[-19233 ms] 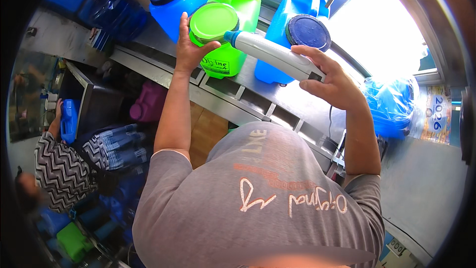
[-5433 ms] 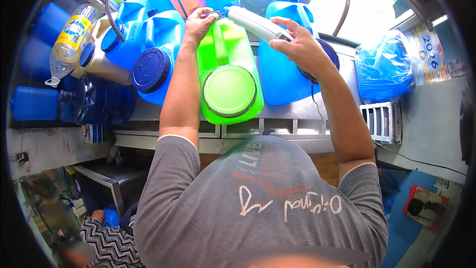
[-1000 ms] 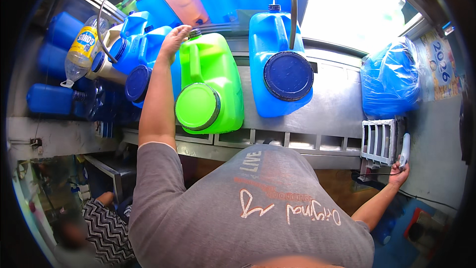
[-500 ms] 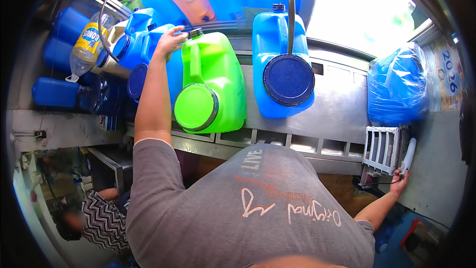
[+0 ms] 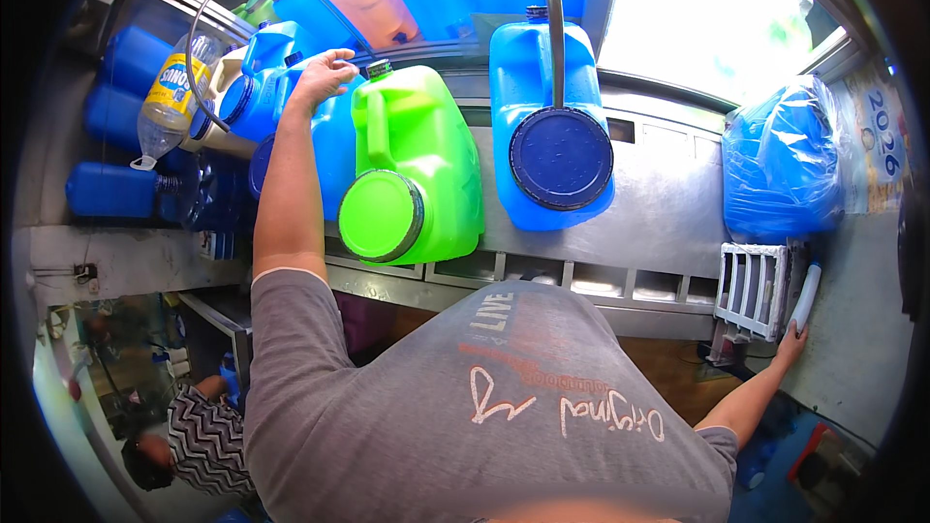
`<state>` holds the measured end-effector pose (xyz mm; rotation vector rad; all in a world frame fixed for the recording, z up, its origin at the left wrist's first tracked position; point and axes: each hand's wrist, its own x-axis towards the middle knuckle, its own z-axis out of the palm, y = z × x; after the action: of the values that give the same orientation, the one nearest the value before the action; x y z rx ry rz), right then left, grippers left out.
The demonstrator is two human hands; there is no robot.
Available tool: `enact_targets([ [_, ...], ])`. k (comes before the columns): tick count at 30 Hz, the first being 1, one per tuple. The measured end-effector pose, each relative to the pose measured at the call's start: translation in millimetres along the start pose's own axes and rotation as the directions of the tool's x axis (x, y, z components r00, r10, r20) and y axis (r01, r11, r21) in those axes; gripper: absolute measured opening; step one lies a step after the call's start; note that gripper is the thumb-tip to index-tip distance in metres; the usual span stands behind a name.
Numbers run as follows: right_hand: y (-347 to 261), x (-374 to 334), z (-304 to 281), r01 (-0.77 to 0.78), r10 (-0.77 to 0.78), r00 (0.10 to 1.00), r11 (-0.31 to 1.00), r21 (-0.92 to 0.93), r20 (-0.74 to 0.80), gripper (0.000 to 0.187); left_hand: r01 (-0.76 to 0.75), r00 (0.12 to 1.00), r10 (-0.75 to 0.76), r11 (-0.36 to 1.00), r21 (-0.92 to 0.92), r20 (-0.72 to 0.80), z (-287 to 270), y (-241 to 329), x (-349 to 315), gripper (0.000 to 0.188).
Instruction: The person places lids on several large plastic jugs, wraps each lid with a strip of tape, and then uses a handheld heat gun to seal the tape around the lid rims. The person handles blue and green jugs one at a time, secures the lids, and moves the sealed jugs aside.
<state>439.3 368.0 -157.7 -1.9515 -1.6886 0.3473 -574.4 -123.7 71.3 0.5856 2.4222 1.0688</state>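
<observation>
Jug (image 5: pixel 436 145), bright green with a round green lid (image 5: pixel 381 217), sat on the metal desk (image 5: pixel 659 194). Just left of the jug's small dark cap (image 5: pixel 379 69) hung the left hand (image 5: pixel 325 79), its fingers loosely bent and wide (whether they brushed the blue container (image 5: pixel 335 157) below, I could not tell). That container stood close on the jug's left. Well to the right of the jug, beside a white slatted rack (image 5: pixel 751 291), the right hand (image 5: pixel 791 344) had its fingers narrow around the lower end of a pale handheld tool (image 5: pixel 806 295). Nearer the jug on that same side stood a blue jug (image 5: pixel 593 87) with a dark blue lid (image 5: pixel 561 158), a bent pipe (image 5: pixel 553 0) hanging over it. Farther right of the green jug was a blue container in clear plastic wrap (image 5: pixel 783 165); far to its left, a clear bottle (image 5: pixel 179 87) with a yellow label. Beyond the green jug stood a peach container (image 5: pixel 368 0) among blue ones.
</observation>
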Motion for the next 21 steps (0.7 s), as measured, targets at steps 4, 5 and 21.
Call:
enact_targets([
  [4,10,21,14,0.056,-0.068,0.995,0.984,-0.167,-0.067,0.061,-0.019,1.0,0.018,0.948,0.319,0.004,15,11,11,0.061],
  [5,11,25,17,-0.011,-0.002,0.998,0.98,-0.201,-0.064,0.062,-0.076,0.997,0.066,0.921,0.382,0.04,18,13,12,0.061],
  [21,-59,-32,-7,0.032,-0.135,0.962,0.918,-0.394,-0.237,0.066,-0.109,0.94,0.118,0.993,-0.046,0.321,7,18,13,0.048],
])
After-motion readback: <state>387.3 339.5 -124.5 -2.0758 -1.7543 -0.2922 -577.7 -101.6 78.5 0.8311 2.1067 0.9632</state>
